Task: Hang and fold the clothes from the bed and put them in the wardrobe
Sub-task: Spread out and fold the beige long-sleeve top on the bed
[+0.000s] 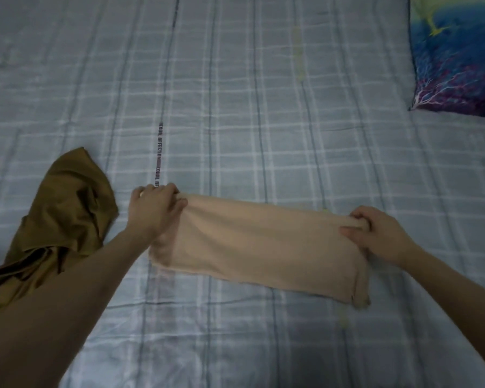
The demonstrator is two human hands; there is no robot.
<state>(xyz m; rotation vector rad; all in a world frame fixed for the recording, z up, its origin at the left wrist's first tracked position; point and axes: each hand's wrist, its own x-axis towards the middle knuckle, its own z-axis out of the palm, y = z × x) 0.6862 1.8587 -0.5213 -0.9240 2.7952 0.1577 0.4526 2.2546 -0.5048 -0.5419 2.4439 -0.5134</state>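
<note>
Fingers of the left hand [154,208] and right hand [381,233] pinch opposite ends of the peach garment [252,245], stretched between them on the bed [263,107]. Uneven pull could skew its fold; beyond the left hand, the crumpled olive garment [65,219] waits unfolded.

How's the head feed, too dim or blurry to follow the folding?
Head view: dim, flat light with a bluish cast and dark lower corners; soft overall, wide-angle bend at the edges. Both hands, left and right, and the peach cloth stay readable; no glare.
</note>
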